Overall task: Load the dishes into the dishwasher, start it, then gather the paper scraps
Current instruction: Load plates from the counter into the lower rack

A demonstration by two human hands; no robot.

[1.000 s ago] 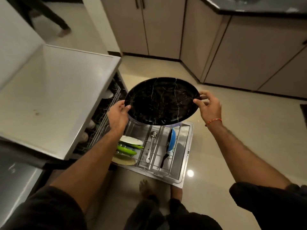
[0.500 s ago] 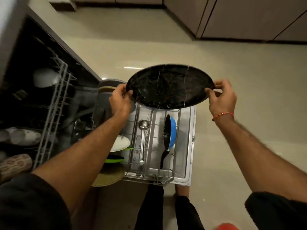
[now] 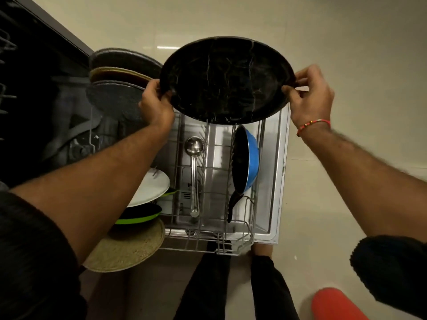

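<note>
Pale tiled floor point(image 3: 346, 31) all around, with the dishwasher's lower rack point(image 3: 231, 247) pulled out over the open door. Both hands hold the big black marbled plate point(image 3: 227, 79) above the rack's far end: left hand point(image 3: 156, 105) fingers curl round its left rim, right hand point(image 3: 309, 95) pinches the right rim. I'd tip it upright and slide it between the tines, clear of the blue pan point(image 3: 247, 160). Rack's also got a steel ladle point(image 3: 194, 174) mid-rack, with a white plate point(image 3: 150, 188), green-rimmed plate point(image 3: 138, 215), tan plate point(image 3: 124, 248) and grey plates point(image 3: 115, 98) along the left side.
</note>
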